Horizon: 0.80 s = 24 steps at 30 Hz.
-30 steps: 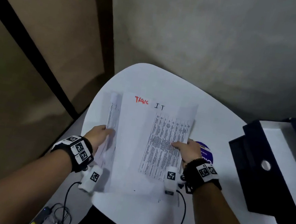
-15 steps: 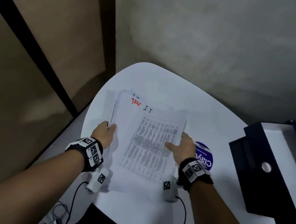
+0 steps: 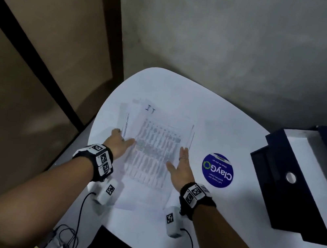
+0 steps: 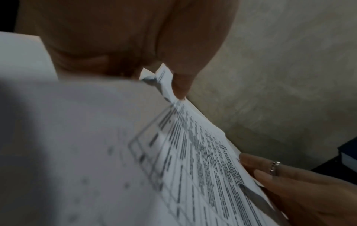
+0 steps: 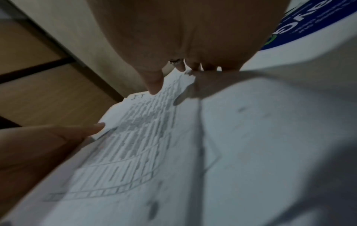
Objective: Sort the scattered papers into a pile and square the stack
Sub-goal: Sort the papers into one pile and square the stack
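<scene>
On the white table (image 3: 163, 87), the stack of papers (image 3: 153, 154) lies flat between two hands. Left hand (image 3: 120, 144) and right hand (image 3: 181, 169) press its side edges with straight fingers, gripping nothing. Bare table shows past its far edge. A blue sticker (image 3: 217, 170) and dark box (image 3: 299, 176) sit well to the right. Only the left wrist view shows a crumpled corner (image 4: 162, 78).
</scene>
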Motion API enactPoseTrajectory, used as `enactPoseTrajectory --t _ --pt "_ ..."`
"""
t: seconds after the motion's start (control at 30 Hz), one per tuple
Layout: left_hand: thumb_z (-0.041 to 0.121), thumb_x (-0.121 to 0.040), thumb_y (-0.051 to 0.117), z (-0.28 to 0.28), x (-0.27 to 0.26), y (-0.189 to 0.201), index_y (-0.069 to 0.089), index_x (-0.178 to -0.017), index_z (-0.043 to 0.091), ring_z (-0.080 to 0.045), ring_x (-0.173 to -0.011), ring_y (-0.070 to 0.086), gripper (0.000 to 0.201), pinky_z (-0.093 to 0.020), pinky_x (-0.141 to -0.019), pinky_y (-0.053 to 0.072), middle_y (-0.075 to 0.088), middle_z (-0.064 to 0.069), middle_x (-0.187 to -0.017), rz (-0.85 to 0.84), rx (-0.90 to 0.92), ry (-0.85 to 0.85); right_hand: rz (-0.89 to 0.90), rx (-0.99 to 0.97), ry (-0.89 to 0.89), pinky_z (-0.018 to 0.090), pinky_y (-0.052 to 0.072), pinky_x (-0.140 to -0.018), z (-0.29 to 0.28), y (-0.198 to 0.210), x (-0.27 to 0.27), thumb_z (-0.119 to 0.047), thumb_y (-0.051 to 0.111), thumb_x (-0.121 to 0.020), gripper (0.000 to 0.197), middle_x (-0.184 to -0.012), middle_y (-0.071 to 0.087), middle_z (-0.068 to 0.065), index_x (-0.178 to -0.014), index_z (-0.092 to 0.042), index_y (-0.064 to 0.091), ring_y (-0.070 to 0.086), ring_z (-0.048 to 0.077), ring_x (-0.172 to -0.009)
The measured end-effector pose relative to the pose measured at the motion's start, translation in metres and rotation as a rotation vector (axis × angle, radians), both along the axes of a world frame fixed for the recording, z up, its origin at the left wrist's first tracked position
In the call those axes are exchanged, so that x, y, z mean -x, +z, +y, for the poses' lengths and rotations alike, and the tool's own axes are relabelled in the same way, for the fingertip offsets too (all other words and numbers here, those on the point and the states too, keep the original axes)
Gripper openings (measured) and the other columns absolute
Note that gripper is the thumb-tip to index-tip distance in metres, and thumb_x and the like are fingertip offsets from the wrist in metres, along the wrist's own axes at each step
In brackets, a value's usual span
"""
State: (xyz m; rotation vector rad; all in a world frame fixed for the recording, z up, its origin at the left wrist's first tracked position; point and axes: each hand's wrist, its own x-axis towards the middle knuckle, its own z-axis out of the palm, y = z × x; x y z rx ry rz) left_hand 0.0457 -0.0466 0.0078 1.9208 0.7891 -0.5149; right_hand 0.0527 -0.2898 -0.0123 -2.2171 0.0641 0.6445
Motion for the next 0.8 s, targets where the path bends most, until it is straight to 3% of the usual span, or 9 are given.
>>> enactPoseTrajectory --t 0.07,0.17,0.27,0.4,0.47,0.57,0.63,0.7,0.8 --pt "0.037 -0.091 0.067 0.001 -0.003 -0.001 0.032 -0.146 0.004 -0.032 -0.128 0.051 0.073 -0.039 -0.105 0.042 0.048 -0.017 -0.144 0.021 -0.070 -0.058 -0.002 -0.065 -0.038 0.029 0.007 -0.124 -0.004 -0.001 0.002 -0.027 0.062 -0.096 0.085 -0.165 -0.003 -0.006 -0.158 -0.016 0.003 0.005 0.013 -0.153" --pt "0.028 -0.091 0.068 -0.003 0.000 0.008 0.051 -0.124 0.004 -0.026 -0.114 0.056 0.044 -0.030 -0.091 0.043 0.059 -0.009 -0.127 -0.076 -0.117 -0.105 0.000 -0.091 -0.178 0.037 0.014 -0.124 -0.014 -0.001 -0.004 -0.033 0.074 -0.086 0.101 -0.166 0.004 0.000 -0.158 -0.017 0.005 0.010 0.016 -0.152" --pt "0.020 -0.089 0.071 -0.002 0.011 0.024 0.054 -0.126 0.005 -0.019 -0.115 0.061 0.043 -0.034 -0.102 0.045 0.063 0.000 -0.125 -0.277 0.076 -0.035 0.011 -0.069 -0.298 0.042 0.022 -0.122 -0.027 0.014 -0.013 -0.040 0.085 -0.072 0.117 -0.164 0.013 0.005 -0.157 -0.019 0.007 0.018 0.022 -0.150" --pt "-0.004 -0.086 0.069 0.006 0.022 0.070 0.063 -0.115 0.012 -0.017 -0.104 0.071 0.034 -0.038 -0.099 0.053 0.074 -0.002 -0.110 -0.512 0.291 0.076 0.020 -0.589 -0.493 0.048 0.041 -0.111 -0.042 0.066 -0.035 -0.043 0.097 -0.046 0.133 -0.157 0.034 0.007 -0.154 -0.026 0.022 0.045 0.027 -0.137" --pt "-0.007 -0.086 0.067 0.005 0.021 0.096 0.063 -0.114 0.012 -0.012 -0.103 0.071 0.034 -0.027 -0.093 0.055 0.075 0.004 -0.107 -0.609 0.349 0.088 0.027 -0.803 -0.474 0.048 0.052 -0.099 -0.043 0.098 -0.044 -0.041 0.099 -0.039 0.119 -0.135 0.060 0.017 -0.139 -0.009 0.045 0.064 0.028 -0.116" --pt "-0.003 -0.090 0.065 -0.010 0.017 0.131 0.062 -0.112 0.006 0.005 -0.093 0.069 0.024 -0.010 -0.081 0.051 0.072 0.010 -0.101 -0.788 0.246 0.082 -0.235 -0.682 -0.451 0.055 0.058 -0.083 -0.039 0.140 -0.045 -0.046 0.093 -0.057 0.076 -0.099 0.070 0.030 -0.095 0.011 0.061 0.066 0.020 -0.078" --pt "0.000 -0.094 0.061 -0.020 0.017 0.140 0.059 -0.114 0.002 0.013 -0.092 0.064 0.021 -0.002 -0.081 0.044 0.068 0.005 -0.104 -0.925 0.096 0.094 -0.409 -0.627 -0.445 0.034 0.061 -0.069 -0.037 0.156 -0.037 -0.025 0.085 -0.077 0.033 -0.071 0.075 0.007 -0.072 0.000 0.064 0.065 0.008 -0.064" --pt "0.005 -0.098 0.056 -0.026 0.020 0.135 0.053 -0.125 -0.002 0.006 -0.102 0.062 0.028 -0.002 -0.087 0.040 0.067 -0.008 -0.117 -0.969 0.031 0.100 -0.477 -0.641 -0.393 0.032 0.059 -0.072 -0.032 0.162 -0.021 -0.007 0.077 -0.083 0.011 -0.075 0.076 -0.004 -0.076 -0.012 0.071 0.074 0.015 -0.074" --pt "0.013 -0.098 0.058 -0.025 0.026 0.111 0.038 -0.144 0.012 0.002 -0.122 0.055 0.051 -0.017 -0.102 0.044 0.059 0.003 -0.135 -0.845 0.140 -0.015 -0.411 -0.651 -0.374 0.036 0.060 -0.079 -0.025 0.149 -0.003 -0.002 0.081 -0.077 0.019 -0.087 0.078 -0.002 -0.090 -0.013 0.073 0.075 0.018 -0.086"
